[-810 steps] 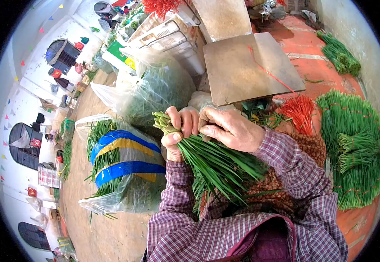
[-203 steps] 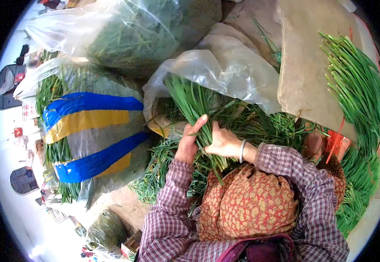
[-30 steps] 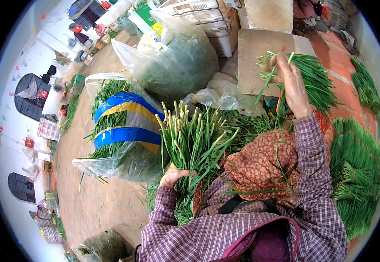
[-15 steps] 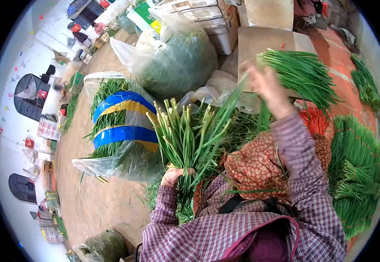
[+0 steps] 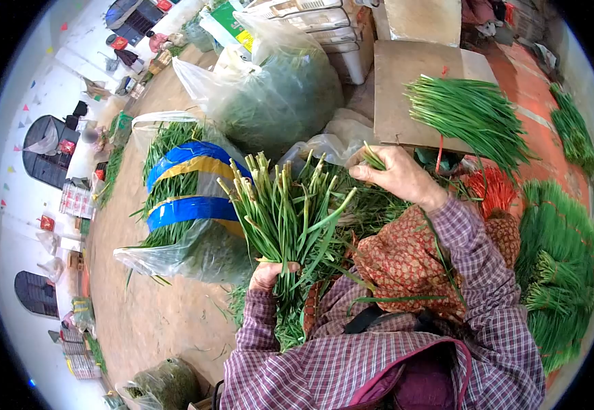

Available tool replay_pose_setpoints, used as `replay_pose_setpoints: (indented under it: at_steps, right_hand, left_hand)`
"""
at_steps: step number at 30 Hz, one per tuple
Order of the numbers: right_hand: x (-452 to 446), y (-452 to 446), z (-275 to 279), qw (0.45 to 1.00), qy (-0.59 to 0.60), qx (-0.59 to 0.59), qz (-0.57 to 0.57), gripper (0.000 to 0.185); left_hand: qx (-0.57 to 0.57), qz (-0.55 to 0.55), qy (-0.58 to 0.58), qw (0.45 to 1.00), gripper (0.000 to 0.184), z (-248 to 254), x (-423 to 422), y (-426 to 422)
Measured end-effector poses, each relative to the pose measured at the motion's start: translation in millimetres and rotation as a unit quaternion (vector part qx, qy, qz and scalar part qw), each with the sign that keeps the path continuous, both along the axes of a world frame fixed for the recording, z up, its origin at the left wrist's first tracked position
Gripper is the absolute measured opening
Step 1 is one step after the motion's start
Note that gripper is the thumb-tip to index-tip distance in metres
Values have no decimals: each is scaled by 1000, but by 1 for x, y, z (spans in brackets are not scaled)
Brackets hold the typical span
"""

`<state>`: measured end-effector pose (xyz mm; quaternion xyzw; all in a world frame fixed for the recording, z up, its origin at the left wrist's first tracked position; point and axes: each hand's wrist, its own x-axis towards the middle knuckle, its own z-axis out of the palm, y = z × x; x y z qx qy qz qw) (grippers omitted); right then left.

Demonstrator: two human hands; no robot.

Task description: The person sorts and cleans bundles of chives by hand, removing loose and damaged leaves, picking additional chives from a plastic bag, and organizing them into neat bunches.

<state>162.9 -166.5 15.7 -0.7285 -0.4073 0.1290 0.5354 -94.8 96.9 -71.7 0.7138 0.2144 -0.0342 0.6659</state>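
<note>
My left hand (image 5: 273, 275) is wrapped round the lower part of a thick bunch of garlic chives (image 5: 284, 219), whose pale cut ends point up and fan out. To the right of the bunch, my right hand (image 5: 401, 176) is closed round a few chive stalks (image 5: 373, 158), with their ends poking out past the thumb and fingers. Beyond that hand, a neat pile of long green chives (image 5: 466, 119) lies on a brown board (image 5: 396, 102). Loose leaves (image 5: 379, 198) lie below my right hand, partly hidden by it and by the red patterned cloth (image 5: 406, 263) on my lap.
A striped plastic bag of greens (image 5: 194, 174) and a larger clear bag (image 5: 276, 99) stand ahead. White crates (image 5: 344, 58) are stacked behind. Red ties (image 5: 491, 188) and several tied chive bundles (image 5: 560, 273) lie at the right. People sit far off at the left.
My right hand has come down and toward me from the pile on the board and now holds a few stalks. My left hand keeps its grip on the bunch, nearly still.
</note>
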Motion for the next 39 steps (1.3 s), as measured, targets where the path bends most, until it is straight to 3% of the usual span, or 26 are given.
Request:
replay_pose_setpoints:
  at_steps: [1,2,3,5,7,10,11,14,17,19,23,25,27,28,29,31,33,35,37,39]
  right_hand:
    - [-7,6,1,998,-18,67,-7,36]
    - [-10,2,4,997,56,57,-10,36]
    - [-14,3,2,997,56,57,-9,36]
    - [-19,3,-1,967,221,126,-25,34]
    - [-26,2,-12,957,264,120,-11,34]
    - [-42,2,-12,906,372,187,74,32]
    - [-44,7,-11,906,371,187,75,32]
    - [-49,19,-10,966,202,161,-2,31]
    - [-47,14,-9,942,267,185,-82,34]
    - [-32,3,2,949,201,188,-152,39]
    - [7,-31,19,915,73,298,-263,48]
    - [25,-54,32,883,126,354,-281,48]
    - [19,-57,48,815,217,456,-286,43]
    - [27,-65,38,849,175,446,-223,38]
    - [24,-62,35,849,175,446,-223,38]
    - [6,-55,28,924,185,280,-184,37]
    - [-20,-28,23,938,232,221,-133,37]
    - [-35,-4,24,973,147,143,-109,35]
    - [-42,21,16,974,48,203,-90,36]
    - [-46,27,22,984,53,153,-71,33]
  left_hand:
    - [1,3,-1,1000,26,-1,-1,1]
    - [-22,6,10,1000,26,-5,-2,1]
    - [-45,6,20,999,26,-9,-1,3]
    - [-61,3,15,998,23,-15,-2,5]
    - [-24,-16,-35,999,22,-13,2,-1]
    - [-45,3,5,999,30,-8,8,-10]
    - [-46,12,21,999,32,-8,9,-12]
    - [-37,10,14,999,29,-3,12,-20]
    - [-83,27,-26,996,23,6,17,-33]
    - [-83,22,-29,996,23,-6,17,-24]
    - [-77,24,-25,996,29,-3,17,-25]
    - [-62,40,-30,997,27,-2,19,-29]
    - [-69,57,-8,996,26,1,18,-33]
    - [-69,42,-26,996,26,-2,20,-32]
    - [-69,42,-26,996,26,-1,21,-32]
    - [-82,37,-16,996,31,4,24,-35]
    - [-115,28,-12,993,36,0,25,-34]
    - [-90,47,-9,995,42,7,27,-40]
    - [-99,45,6,994,50,-2,26,-36]
    - [-75,37,-11,996,54,-1,27,-38]
